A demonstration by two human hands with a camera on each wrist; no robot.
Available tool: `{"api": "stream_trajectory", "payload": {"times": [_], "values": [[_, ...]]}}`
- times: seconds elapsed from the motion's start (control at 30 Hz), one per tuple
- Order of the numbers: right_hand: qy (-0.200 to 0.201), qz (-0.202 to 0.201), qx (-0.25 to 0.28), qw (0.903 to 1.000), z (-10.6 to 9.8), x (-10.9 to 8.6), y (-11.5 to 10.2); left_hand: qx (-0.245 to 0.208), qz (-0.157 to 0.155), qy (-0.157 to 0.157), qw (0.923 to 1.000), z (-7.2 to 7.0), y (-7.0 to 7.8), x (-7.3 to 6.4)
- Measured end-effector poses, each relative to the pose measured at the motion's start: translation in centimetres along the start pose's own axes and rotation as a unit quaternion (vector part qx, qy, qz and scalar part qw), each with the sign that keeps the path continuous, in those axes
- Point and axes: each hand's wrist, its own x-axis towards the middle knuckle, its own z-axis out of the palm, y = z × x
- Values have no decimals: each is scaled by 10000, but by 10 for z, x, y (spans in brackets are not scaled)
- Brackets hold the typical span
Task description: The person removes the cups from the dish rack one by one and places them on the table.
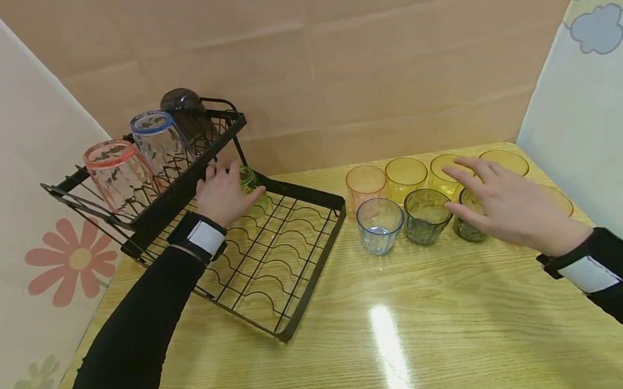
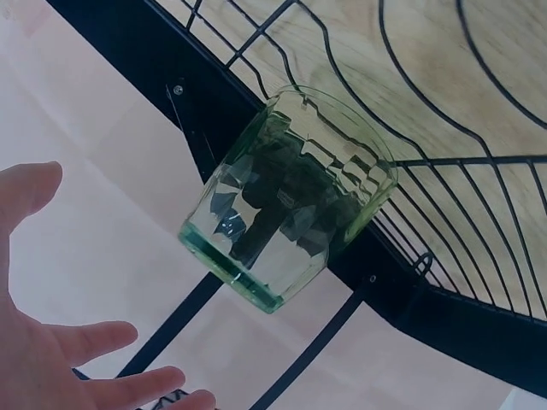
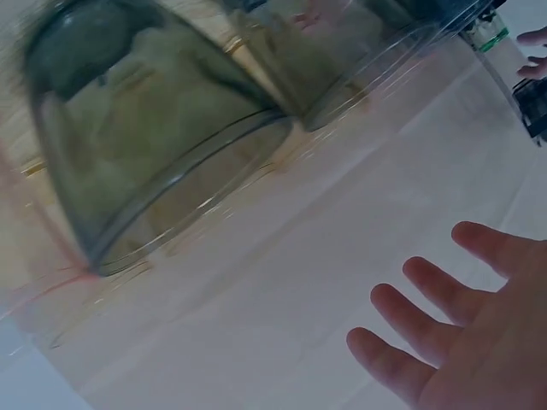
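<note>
A green-tinted glass (image 1: 248, 175) stands upside down on the lower rack of the black dish rack (image 1: 313, 280), at its far corner. The left wrist view shows this glass (image 2: 291, 196) whole, its thick base apart from my left hand (image 2: 51, 342). My left hand (image 1: 226, 195) is just beside the glass with fingers and thumb spread, holding nothing. On the right, my right hand (image 1: 504, 204) hovers over the upright glasses, fingers extended and grasping nothing. Under it is a dark grey glass (image 1: 470, 229), partly hidden; another grey glass (image 1: 428, 225) is to its left.
On the upper tier stand an upside-down red-rimmed glass (image 1: 120, 179), a blue-rimmed one (image 1: 162, 145) and a dark one (image 1: 187, 113). Right of the rack are a blue-rimmed glass (image 1: 379, 229), a pink glass (image 1: 367, 184) and several yellow glasses (image 1: 406, 178). Walls enclose the wooden table (image 1: 314, 371).
</note>
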Motion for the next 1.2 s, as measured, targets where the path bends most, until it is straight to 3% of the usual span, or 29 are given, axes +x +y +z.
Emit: {"api": "stream_trajectory", "payload": {"times": [0.27, 0.5, 0.77, 1.0, 1.2], "values": [[177, -765, 133, 9968, 3, 14, -29, -97, -409, -502, 9979, 4, -2, 21], [-73, -1038, 132, 9945, 7, 24, -54, -217, -742, -837, 9935, 5, -8, 30], [-255, -1256, 93, 9917, 19, 40, -70, -499, -933, -1011, 9892, 10, -10, 36], [-567, -1354, 210, 9889, 30, 53, -87, -558, -1207, -825, 9877, 16, -7, 45], [-503, -1682, 155, 9843, 40, 61, -105, -496, -1477, -940, 9833, 22, -5, 51]]}}
